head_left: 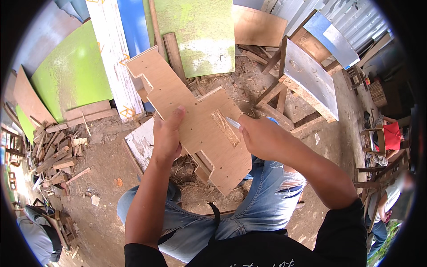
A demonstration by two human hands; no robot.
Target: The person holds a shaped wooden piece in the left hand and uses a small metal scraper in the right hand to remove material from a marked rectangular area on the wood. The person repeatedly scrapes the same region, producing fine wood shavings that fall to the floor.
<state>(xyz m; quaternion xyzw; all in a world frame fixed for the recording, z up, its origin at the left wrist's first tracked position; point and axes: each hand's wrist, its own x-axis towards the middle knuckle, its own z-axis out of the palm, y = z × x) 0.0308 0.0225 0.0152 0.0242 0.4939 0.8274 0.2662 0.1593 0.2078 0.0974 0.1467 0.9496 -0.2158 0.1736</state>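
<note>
A plywood piece (191, 111) with stepped, notched edges is held up at a slant above my lap. My left hand (168, 135) grips its left edge, thumb on the upper face and the fingers hidden beneath. My right hand (262, 138) is closed around a small knife (232, 122); only its pale, pointed blade shows, with a bit of blue behind the hand. The blade's tip meets the upper end of a rough, long gouged patch (226, 129) in the plywood. Small dark dots, like nail heads, are scattered over the face.
A wooden stand with a pale top (309, 73) is ahead on the right. Green boards (195, 40) and a white plank (115, 58) lean at the back. Scrap wood (55, 162) is heaped on the left. Other people (391, 200) are at the right and lower left edges.
</note>
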